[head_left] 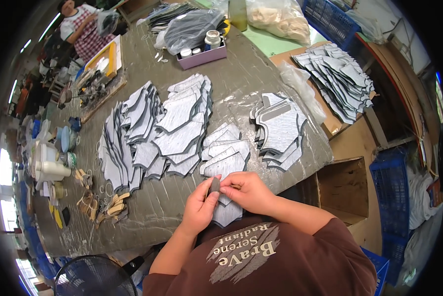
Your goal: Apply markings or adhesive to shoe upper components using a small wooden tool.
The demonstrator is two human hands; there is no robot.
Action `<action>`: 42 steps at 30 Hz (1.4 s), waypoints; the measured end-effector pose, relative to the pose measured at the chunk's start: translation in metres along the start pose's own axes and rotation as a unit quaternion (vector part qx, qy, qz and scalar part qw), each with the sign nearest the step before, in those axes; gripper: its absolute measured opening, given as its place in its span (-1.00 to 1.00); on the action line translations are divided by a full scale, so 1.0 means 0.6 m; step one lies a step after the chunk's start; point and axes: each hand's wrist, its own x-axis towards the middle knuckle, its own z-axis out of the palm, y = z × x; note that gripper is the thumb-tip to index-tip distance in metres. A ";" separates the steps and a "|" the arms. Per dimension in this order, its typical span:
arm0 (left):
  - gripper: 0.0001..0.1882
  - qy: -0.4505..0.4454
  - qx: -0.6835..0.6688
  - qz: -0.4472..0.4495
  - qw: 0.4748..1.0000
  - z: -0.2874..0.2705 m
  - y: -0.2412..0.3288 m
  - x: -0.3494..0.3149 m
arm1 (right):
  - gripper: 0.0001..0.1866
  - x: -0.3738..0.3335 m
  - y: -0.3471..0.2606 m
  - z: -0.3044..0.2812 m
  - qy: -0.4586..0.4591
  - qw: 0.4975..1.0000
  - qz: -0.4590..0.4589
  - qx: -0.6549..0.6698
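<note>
Close to my body at the table's near edge, my left hand pinches a small dark grey strip of material between thumb and fingers. My right hand meets it from the other side, fingertips closed at the strip's edge. Beneath and just beyond both hands lies a fanned stack of small light grey cut pieces with dark edges. One light grey piece sits below my hands against the dark shirt. A separate stack of grey pieces, with a darker strip on top, rests to the right.
Larger overlapping piles of grey pieces cover the table's middle left. Tan strips and rings lie at the left. A purple box holds jars. More pieces sit on cardboard at right. A fan stands lower left; another person stands far left.
</note>
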 end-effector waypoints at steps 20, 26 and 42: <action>-0.65 -0.022 0.016 -0.025 0.999 0.000 0.005 -0.018 | -0.94 0.000 0.006 -0.013 -0.073 0.982 0.120 0.128; -0.62 -0.048 -0.120 -0.035 0.991 0.000 -0.007 -0.018 | -0.94 -0.001 -0.006 -0.006 -0.102 0.951 0.189 0.223; -0.64 0.014 0.174 0.079 0.981 0.003 0.011 -0.009 | -0.96 0.003 -0.004 -0.010 -0.060 0.978 0.147 0.133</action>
